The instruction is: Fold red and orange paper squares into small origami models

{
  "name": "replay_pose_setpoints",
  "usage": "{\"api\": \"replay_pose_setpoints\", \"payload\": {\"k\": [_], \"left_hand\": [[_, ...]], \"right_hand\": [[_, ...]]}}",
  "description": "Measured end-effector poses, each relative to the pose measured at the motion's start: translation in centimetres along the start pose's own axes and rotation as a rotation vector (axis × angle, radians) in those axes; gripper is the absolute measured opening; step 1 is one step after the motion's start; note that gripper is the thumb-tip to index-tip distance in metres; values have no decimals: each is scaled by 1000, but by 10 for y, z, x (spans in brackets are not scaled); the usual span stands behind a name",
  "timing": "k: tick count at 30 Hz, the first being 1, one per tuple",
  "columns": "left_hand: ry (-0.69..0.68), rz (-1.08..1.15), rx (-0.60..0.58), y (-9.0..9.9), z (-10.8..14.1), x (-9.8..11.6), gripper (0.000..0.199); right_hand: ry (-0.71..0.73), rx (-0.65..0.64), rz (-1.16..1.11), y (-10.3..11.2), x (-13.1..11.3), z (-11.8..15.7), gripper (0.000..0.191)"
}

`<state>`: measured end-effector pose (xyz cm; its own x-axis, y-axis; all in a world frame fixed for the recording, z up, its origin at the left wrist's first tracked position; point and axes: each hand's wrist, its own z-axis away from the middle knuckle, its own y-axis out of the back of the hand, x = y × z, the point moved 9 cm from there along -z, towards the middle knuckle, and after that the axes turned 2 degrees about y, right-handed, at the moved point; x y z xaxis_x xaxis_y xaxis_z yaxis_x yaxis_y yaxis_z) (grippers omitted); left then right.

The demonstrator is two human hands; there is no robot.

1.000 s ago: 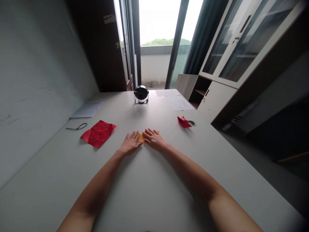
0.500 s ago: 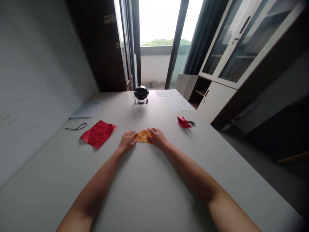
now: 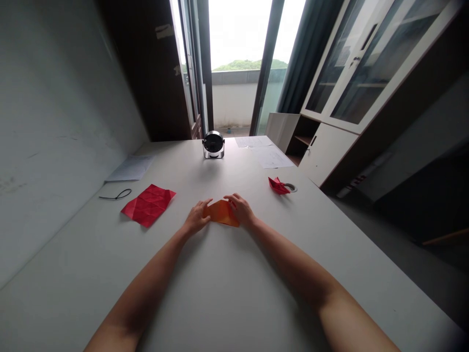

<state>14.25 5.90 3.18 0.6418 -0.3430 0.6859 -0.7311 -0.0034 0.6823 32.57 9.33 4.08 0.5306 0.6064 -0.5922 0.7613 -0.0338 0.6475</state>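
Note:
A piece of folded orange paper [image 3: 222,213] is held between my two hands over the middle of the white table [image 3: 220,283], its near side tilted toward me. My left hand [image 3: 198,216] grips its left end, thumb on the near face and fingers curled along the back. On the right end, my right hand [image 3: 240,208] pinches the paper, and its palm hides that edge. Off to the left lies a creased sheet of red paper [image 3: 149,204]. On the right sits a folded red paper shape [image 3: 278,186], touching a grey curved piece [image 3: 292,187].
A black cable tie [image 3: 117,194] and white sheets [image 3: 130,168] lie by the left wall. A round black device on a metal stand [image 3: 213,145] stands at the back, with printed papers [image 3: 269,154] to its right. White cabinets [image 3: 333,146] stand beyond the table's right edge.
The orange paper has tipped up from lying flat, now showing a smoother, darker face with its near edge closer to me. Both hands have shifted slightly with it.

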Motion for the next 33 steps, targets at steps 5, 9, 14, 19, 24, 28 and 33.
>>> {"api": "replay_pose_setpoints", "payload": {"k": [5,9,14,19,24,28,33], "left_hand": [[110,290,-111,-10,2,-1,48],[189,510,-184,-20,4,-4,30],[258,777,-178,-24,3,-6,33],[332,938,-107,-19,4,-10,45],[306,1001,-58,-14,3,-5,52],[283,960,-63,-13,3,0,55],[275,885,-62,-13,4,4,56]], "right_hand": [[52,69,-225,10,-15,-1,34],[43,68,-315,13,-21,-2,30],[-68,131,-413,16,-3,-1,23],[-244,137,-718,5,19,1,38],[-339,114,-887,-4,23,3,54],[-317,24,-767,-12,18,3,37],[-167,-4,-517,-8,5,1,36]]}}
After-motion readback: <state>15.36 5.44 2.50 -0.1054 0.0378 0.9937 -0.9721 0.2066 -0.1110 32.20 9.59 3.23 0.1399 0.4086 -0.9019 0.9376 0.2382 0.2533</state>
